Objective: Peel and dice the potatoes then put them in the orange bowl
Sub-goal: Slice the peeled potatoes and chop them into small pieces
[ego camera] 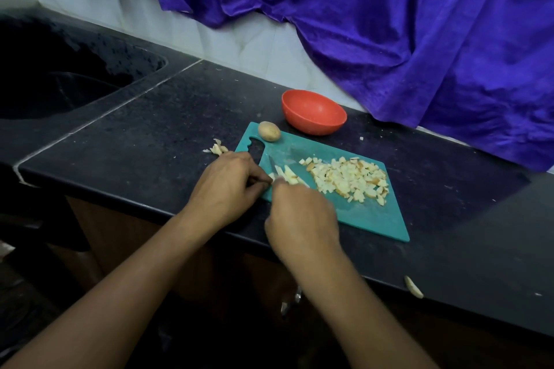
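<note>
A teal cutting board (368, 219) lies on the black counter. On its middle sits a heap of diced potato (349, 178). My left hand (227, 186) pinches several potato strips (287, 174) at the board's left edge. My right hand (299, 219) grips a small knife, whose blade (272, 164) stands against those strips. One whole unpeeled potato (269, 130) rests at the board's far corner. The orange bowl (313, 112) stands empty just behind the board.
A pile of peels (218, 149) lies left of the board. Another scrap (413, 287) sits at the counter's front edge. A dark sink (60, 81) is at far left. Purple cloth (389, 24) hangs behind the bowl.
</note>
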A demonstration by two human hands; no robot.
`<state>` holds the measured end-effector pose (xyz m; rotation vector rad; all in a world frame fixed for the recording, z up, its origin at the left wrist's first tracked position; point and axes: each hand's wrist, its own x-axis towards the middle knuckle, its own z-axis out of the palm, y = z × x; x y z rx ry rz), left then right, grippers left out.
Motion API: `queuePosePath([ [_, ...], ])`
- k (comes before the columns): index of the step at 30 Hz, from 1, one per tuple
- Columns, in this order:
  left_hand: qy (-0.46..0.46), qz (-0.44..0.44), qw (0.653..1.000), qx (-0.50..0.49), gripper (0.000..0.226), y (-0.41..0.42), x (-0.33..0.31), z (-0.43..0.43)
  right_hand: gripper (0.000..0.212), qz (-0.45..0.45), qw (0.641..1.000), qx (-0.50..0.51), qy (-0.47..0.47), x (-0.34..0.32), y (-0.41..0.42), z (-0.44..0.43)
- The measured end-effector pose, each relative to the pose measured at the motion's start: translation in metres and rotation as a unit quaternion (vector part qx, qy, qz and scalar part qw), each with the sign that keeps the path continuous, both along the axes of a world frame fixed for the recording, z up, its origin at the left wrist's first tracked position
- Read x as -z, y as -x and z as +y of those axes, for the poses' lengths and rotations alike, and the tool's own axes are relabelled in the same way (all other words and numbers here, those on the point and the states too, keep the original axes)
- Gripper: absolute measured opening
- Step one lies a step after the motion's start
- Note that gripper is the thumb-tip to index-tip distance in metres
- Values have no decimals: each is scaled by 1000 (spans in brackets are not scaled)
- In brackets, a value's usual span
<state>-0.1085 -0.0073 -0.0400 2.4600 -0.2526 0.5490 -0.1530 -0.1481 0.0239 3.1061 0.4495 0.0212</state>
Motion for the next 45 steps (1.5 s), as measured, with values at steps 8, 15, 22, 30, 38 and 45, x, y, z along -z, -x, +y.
queuePosePath([
  [8,13,10,1000,3,14,-2,2,1,67,-41,999,-16,-31,25,6,-15],
  [15,0,15,1000,-13,13,1,-2,-2,59,-50,996,-16,-71,24,4,-25],
  [22,-6,23,999,-30,12,1,-3,-4,60,-73,996,-32,-31,30,7,-31],
  [30,-17,14,999,-26,12,-1,-1,-3,32,156,854,80,-490,36,-19,-61],
  [38,9,26,999,-22,9,3,-3,-1,28,194,721,63,-662,20,-29,-82],
  [45,-52,94,994,-29,61,-3,-13,-8,36,2,775,49,-630,44,-34,-97],
])
